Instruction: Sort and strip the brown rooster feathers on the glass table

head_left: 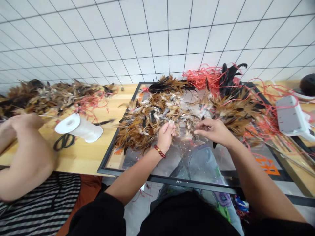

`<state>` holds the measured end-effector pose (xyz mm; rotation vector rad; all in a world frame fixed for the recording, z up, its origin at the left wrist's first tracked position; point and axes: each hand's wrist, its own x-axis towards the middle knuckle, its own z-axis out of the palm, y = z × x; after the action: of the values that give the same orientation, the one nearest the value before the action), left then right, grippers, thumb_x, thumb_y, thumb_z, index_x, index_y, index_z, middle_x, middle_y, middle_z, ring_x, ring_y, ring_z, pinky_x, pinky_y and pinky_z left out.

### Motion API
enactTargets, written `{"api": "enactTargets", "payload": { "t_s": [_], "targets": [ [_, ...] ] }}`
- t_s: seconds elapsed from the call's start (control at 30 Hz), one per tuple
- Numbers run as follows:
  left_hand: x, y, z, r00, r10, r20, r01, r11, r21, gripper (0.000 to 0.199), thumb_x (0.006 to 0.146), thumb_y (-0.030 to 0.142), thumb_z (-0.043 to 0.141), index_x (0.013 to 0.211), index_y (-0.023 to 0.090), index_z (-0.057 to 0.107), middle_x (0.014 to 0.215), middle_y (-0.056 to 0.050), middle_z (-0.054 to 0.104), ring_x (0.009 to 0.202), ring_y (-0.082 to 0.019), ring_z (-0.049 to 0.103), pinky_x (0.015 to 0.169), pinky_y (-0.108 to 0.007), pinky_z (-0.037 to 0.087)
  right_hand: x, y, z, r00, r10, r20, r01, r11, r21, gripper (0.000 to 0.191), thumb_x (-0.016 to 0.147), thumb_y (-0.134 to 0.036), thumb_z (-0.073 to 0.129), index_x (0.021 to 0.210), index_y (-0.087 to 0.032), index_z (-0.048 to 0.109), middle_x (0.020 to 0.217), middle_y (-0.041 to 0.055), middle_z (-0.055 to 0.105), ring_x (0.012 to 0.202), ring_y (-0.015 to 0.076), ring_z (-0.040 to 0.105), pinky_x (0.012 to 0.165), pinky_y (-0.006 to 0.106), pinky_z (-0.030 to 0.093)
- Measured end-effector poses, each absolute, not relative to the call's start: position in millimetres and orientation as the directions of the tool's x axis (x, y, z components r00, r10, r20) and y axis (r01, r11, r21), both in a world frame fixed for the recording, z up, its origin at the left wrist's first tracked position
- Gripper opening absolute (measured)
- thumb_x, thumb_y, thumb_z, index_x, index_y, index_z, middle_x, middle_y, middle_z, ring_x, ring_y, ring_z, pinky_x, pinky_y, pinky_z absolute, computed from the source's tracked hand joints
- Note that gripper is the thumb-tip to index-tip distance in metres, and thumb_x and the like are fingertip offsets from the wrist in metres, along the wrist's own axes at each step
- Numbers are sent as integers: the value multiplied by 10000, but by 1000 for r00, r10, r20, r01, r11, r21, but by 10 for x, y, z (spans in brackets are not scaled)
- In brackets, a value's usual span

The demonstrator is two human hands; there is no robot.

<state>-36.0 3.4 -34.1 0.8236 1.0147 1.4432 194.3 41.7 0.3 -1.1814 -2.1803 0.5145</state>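
Observation:
My left hand, with a dark red bead bracelet at its wrist, is closed in a pinch at the front of a pile of brown feathers. What its fingers hold is too small to make out. To the right, my right hand hovers by some pale feather bits, thumb and fingers a little apart with nothing visible between them. More brown feathers lie behind my right hand. Under all of this is a clear panel with a black frame.
Pink string is tangled at the back and right, near a white box. On the left are a white spool, black scissors, another feather heap and another person's arms. A tiled wall stands behind.

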Motion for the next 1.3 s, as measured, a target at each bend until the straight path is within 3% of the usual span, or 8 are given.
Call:
{"api": "enactTargets", "payload": {
  "t_s": [0.07,0.37,0.43,0.57,0.67,0.9,1.17,1.3],
  "targets": [
    [-354,29,-347,-125,991,-56,-390,3,921,534,699,658,774,709,171,557,508,84,409,487,-55,391,547,-219,388,1982,465,19,-354,890,289,677,457,-577,207,839,-364,635,841,-190,749,740,39,708,626,160,597,643,287,446],
    [-355,24,-367,-133,989,-58,-386,3,922,548,689,684,770,714,172,574,519,79,422,489,-58,395,547,-227,396,1479,961,-9,-338,920,196,925,363,-108,286,893,-230,519,1023,-159,764,1063,162,730,960,288,662,784,367,440],
    [-357,24,-371,-127,990,-68,-377,16,926,575,671,713,761,713,171,576,519,82,411,492,-58,390,543,-224,385,1473,1021,-2,-316,926,206,912,356,-204,242,868,-202,530,931,-144,757,1016,162,723,932,272,649,795,368,438],
    [-359,16,-379,-123,989,-84,-345,37,938,568,695,715,738,725,170,581,540,81,409,513,-63,399,555,-227,379,1620,1000,51,-151,984,100,575,169,-801,196,839,-358,597,790,-181,665,675,26,622,599,150,534,611,290,413],
    [-356,4,-378,-120,990,-77,-327,34,944,548,726,702,720,730,171,584,548,74,425,522,-68,403,560,-234,374,1738,899,43,-202,976,-81,319,-13,-948,310,751,-503,663,748,-195,623,580,-18,548,481,116,445,517,271,385],
    [-360,-18,-355,-126,989,-74,-328,29,944,515,769,669,705,737,166,596,541,67,423,530,-77,413,587,-242,404,1942,680,-54,-8,937,348,692,257,-675,244,819,-356,608,962,-205,736,912,91,748,724,201,640,747,363,502],
    [-343,-18,-354,-127,988,-85,-318,41,947,501,778,654,706,743,166,601,555,63,428,539,-75,408,595,-232,418,1866,454,-76,-285,956,64,893,289,-346,204,819,-402,679,751,-213,713,852,75,704,778,234,662,672,326,451],
    [-368,-27,-353,-151,984,-91,-324,38,945,488,787,650,696,737,173,604,556,57,438,529,-84,400,594,-242,415,1862,467,-70,-356,900,253,752,436,-494,137,864,-249,585,827,-200,707,873,73,714,833,208,674,758,310,492]
  ]
}}
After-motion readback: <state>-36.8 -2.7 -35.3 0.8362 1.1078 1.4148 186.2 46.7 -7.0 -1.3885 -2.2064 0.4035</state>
